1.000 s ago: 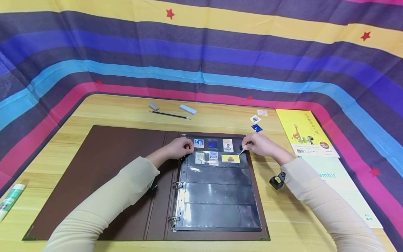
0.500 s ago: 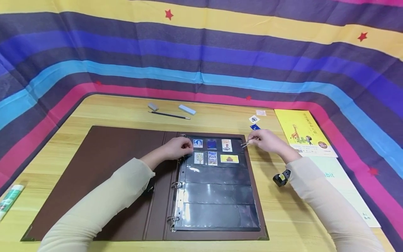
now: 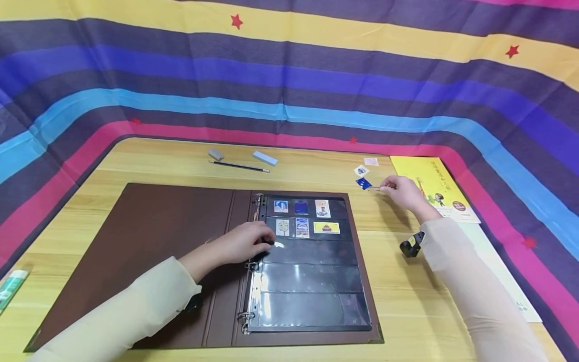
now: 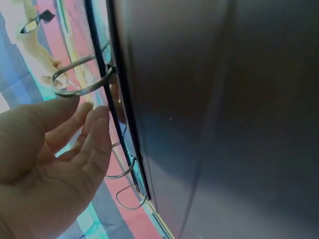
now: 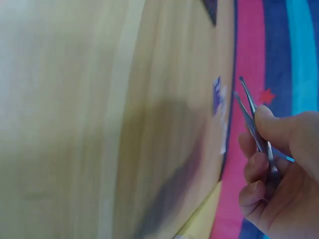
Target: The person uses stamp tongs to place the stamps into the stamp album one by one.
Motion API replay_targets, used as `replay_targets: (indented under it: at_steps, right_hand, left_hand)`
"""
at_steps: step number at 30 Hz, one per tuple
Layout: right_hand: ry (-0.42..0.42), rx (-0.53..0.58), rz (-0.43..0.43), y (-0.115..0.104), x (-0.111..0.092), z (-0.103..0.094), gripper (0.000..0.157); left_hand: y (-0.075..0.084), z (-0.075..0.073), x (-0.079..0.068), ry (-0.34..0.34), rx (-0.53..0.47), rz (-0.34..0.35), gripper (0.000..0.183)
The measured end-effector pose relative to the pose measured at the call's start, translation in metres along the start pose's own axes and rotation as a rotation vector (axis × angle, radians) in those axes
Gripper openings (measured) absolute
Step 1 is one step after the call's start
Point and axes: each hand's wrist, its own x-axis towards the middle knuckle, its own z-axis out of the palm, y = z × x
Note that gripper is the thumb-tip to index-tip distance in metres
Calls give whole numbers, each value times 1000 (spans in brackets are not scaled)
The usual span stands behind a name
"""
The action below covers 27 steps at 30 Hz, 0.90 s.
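Observation:
My right hand (image 3: 402,192) pinches a pair of metal tweezers (image 5: 255,119), whose tips stand apart. In the head view those tips are right at the edge of a dark blue stamp (image 3: 363,183) on the table. My left hand (image 3: 242,244) is over the inner edge of the black pocket page (image 3: 312,279), near the binder rings. Its fingers (image 4: 94,134) are loosely bent and hold nothing. Six-pocketed rows aside, the upper two rows hold several stamps, among them a yellow one (image 3: 326,228). The page lies in an open brown binder (image 3: 158,251).
Two more stamps, a white one (image 3: 361,171) and a pinkish one (image 3: 371,161), lie behind the blue one. A yellow booklet (image 3: 445,176) is at the right. A pencil (image 3: 239,166), a pale blue block (image 3: 265,158) and a grey block (image 3: 215,154) lie at the back; a glue stick (image 3: 11,289) at far left.
My right hand has moved with the tweezers from the yellow stamp away to the loose blue stamp. My left hand has slid down along the page's inner edge, its fingers loosening.

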Motion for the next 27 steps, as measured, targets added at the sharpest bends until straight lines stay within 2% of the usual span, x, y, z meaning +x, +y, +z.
replay_targets:
  at_steps: [3,6,12,17,22,24,27]
  right_hand:
    - [7,-2,42,6,5,2,17]
    - [6,-19,50,8,8,5,17]
    - [-20,-90,65,6,9,5,14]
    - [-97,-133,-2,0,-1,2,12]
    - [-178,-119,-66,-3,-9,-1,10]
    - [-164,-104,-69,-4,-8,-2,10]
    - [-100,-96,-60,-3,-5,-2,10]
  left_hand:
    - [0,3,-2,7,55,-24,20]
    - [0,4,-1,8,90,-50,20]
    - [4,6,2,15,139,-53,17]
    - [3,6,3,23,165,-56,14]
    - [-1,6,5,30,161,-49,11]
    - [-3,6,5,29,155,-51,8]
    - [-5,6,8,29,136,-47,5]
